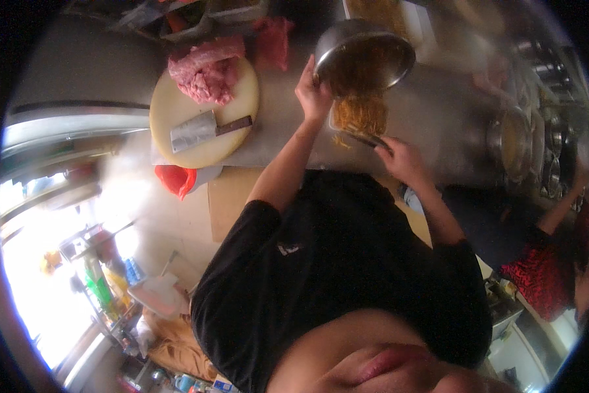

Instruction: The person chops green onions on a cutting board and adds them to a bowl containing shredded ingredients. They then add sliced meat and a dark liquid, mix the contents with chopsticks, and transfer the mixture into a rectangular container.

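Note:
My left hand (pixel 315 95) grips the rim of a steel mixing bowl (pixel 337 42), which is tipped toward me with its mouth down. Yellow-brown shredded food fills part of the bowl and reaches a heap of yellow shreds (pixel 366 116) in a pale container right below it. My right hand (pixel 404 160) is closed on the handle of a slim, dark utensil (pixel 371 139) whose exact kind I cannot make out. The utensil's far end touches the near edge of the heap, where a few loose shreds (pixel 341 140) hang over the container's side.
On the left, a round cutting board (pixel 160 121) bears raw meat (pixel 209 75) and a cleaver (pixel 195 131). Another tray of yellow food (pixel 379 10) stands at the back. A red bag (pixel 176 180) hangs below the counter. A co-worker (pixel 536 262) stands at the right by several metal bowls.

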`<state>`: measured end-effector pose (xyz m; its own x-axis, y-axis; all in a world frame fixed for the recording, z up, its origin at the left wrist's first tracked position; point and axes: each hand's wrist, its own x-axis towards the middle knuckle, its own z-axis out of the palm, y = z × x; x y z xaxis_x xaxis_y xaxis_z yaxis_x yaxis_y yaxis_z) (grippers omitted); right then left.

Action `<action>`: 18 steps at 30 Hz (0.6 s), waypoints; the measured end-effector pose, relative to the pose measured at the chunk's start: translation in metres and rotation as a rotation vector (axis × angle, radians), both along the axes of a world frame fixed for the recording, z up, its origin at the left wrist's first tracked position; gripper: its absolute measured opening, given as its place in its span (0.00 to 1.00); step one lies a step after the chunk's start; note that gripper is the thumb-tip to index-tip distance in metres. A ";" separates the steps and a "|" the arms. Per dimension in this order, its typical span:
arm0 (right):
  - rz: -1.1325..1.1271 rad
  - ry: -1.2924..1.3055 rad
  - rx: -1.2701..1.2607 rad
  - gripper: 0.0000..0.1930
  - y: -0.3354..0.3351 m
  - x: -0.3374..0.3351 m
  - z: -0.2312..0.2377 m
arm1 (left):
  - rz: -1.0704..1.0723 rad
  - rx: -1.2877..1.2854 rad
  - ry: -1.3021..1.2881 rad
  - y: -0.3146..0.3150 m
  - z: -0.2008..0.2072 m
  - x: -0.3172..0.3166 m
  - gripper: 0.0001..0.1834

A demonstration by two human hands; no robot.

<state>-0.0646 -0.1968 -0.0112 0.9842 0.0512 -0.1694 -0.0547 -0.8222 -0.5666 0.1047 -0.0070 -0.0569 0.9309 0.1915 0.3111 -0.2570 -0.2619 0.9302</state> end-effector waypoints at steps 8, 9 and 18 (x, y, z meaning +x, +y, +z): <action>0.182 0.184 -0.336 0.17 0.043 -0.011 -0.058 | -0.029 0.022 -0.047 0.002 -0.003 0.002 0.31; 0.202 0.173 -0.308 0.16 0.043 -0.010 -0.057 | -0.032 0.009 -0.060 0.002 -0.004 0.002 0.31; 0.020 -0.290 -0.053 0.14 0.013 -0.011 0.029 | -0.012 0.036 -0.089 0.005 -0.003 0.004 0.30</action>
<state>-0.0752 -0.1835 0.0177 0.9908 0.0700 0.1157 0.1199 -0.8503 -0.5124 0.1084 -0.0017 -0.0600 0.9013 0.1676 0.3995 -0.3419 -0.2911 0.8935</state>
